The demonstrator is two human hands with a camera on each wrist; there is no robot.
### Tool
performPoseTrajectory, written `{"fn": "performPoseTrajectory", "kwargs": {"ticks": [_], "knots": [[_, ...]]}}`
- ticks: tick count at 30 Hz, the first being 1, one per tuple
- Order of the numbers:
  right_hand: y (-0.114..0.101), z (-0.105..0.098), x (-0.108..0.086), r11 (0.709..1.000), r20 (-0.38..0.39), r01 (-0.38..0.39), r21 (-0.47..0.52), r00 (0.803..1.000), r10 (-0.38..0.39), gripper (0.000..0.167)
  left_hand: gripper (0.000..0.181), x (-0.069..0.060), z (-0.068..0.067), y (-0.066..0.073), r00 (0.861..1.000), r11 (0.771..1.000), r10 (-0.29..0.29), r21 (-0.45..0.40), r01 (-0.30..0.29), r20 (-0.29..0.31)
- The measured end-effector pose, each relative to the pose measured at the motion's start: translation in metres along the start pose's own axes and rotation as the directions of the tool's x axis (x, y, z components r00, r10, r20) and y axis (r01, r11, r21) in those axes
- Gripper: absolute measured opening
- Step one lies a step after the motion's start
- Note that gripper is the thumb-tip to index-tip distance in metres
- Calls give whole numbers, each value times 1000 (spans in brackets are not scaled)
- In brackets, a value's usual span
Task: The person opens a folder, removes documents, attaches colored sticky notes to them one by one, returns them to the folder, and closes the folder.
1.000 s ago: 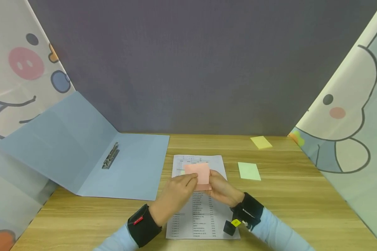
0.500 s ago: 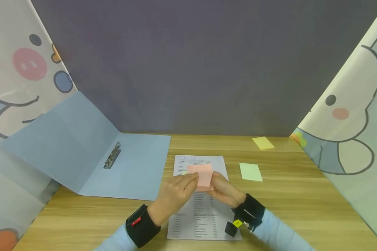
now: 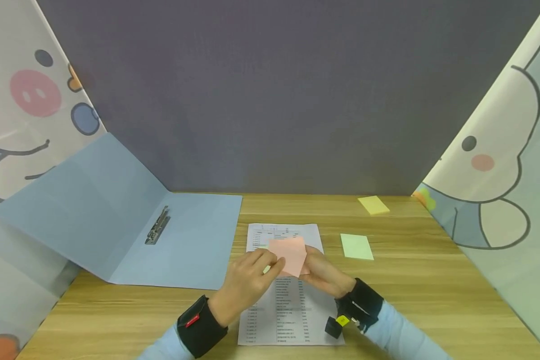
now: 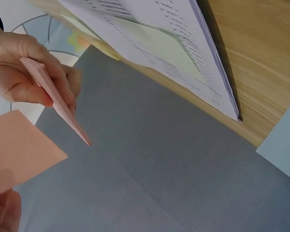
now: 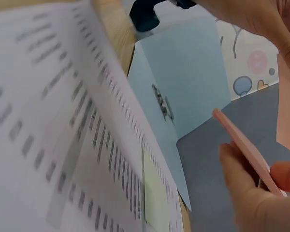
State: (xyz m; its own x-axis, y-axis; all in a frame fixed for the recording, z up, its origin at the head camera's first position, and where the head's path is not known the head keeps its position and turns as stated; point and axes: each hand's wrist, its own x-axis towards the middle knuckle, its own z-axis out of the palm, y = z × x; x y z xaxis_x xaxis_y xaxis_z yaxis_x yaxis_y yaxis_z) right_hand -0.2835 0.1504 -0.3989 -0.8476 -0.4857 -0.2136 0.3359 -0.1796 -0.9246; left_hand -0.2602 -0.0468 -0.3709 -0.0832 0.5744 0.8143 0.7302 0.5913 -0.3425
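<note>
Pink paper occupies both hands at the centre of the head view, above the printed sheets [image 3: 292,315]. The left hand [image 3: 247,282] pinches a single pink note [image 3: 290,254] between thumb and fingers, probably by its edge so most of the face stays uncovered. The right hand [image 3: 325,274] curls round the pink pad [image 5: 246,145], thumb against fingers, seemingly to steady the stack apart from the loose note. The open blue folder [image 3: 198,250] at left and the green pad [image 3: 357,247] and yellow pad [image 3: 373,205] at right seem placed to leave the middle for handwork. The note lies just right of the left fingertips in the head view; in the right wrist view, the pad sits within the right hand's grasp, lower right.
</note>
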Motion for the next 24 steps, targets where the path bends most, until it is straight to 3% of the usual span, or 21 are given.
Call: {"fn": "performPoseTrajectory", "kwargs": {"ticks": [5,8,11,14,21,24], "knots": [[3,-13,-3,985,-41,30,-171,998,-38,37,33,-2,-1,-1,999,999,28,-16,-29,-37],[2,-22,-6,968,-136,21,-251,989,-56,36,32,-4,-2,-1,998,999,37,-21,-38,-46],[-2,-31,-10,931,-324,-38,-364,942,-89,41,31,-5,-3,-1,998,999,38,-28,-40,-49],[-7,-46,-17,894,-453,-100,-437,883,-123,44,31,-6,-4,-1,999,999,31,-39,-33,-39],[-19,-113,-46,842,-447,-136,-522,885,-134,54,27,-11,-7,-2,1000,997,0,-77,-1,-11],[-25,-145,-59,789,-499,-216,-575,857,-129,63,28,-13,-8,-4,1000,996,-4,-84,4,2]]}}
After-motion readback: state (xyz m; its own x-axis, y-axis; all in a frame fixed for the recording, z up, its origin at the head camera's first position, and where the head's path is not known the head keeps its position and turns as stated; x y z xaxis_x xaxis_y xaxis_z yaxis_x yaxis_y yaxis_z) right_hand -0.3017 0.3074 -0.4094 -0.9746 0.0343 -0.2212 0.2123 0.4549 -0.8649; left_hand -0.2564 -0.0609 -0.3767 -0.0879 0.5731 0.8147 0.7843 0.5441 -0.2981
